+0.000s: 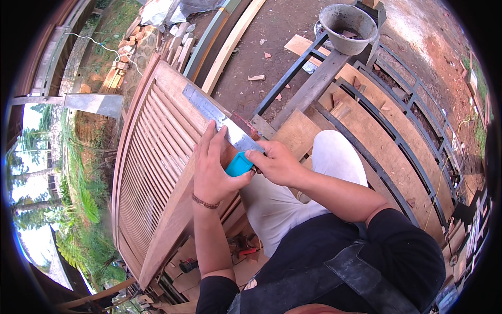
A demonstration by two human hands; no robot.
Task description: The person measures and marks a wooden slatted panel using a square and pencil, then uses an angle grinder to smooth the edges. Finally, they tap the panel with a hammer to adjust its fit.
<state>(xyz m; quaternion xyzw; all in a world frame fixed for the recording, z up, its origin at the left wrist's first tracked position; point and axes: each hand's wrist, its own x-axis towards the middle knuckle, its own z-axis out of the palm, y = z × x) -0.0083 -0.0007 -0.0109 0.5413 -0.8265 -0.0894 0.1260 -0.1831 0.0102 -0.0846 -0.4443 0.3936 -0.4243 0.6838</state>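
A try square with a steel blade [209,111] and a bright blue handle [239,164] lies at the corner of a slatted wooden shutter panel [175,90]. The blade rests along the panel's wide end rail. My left hand [213,162] spans the near side of the square, fingertips at the blade's edge and thumb against the blue handle. From the right, my right hand [277,163] pinches the handle end of the blade between thumb and fingers. A beaded bracelet circles my left wrist. The panel tilts beside my light-trousered knee, and my hands partly hide its corner.
A grey bucket [349,29] stands on a wooden beam [316,86] at the far right. Plywood boards and dark metal frames [389,138] lie on the right. Timber lengths [232,44] extend beyond the panel. A red-and-black tool [246,252] sits below my left forearm.
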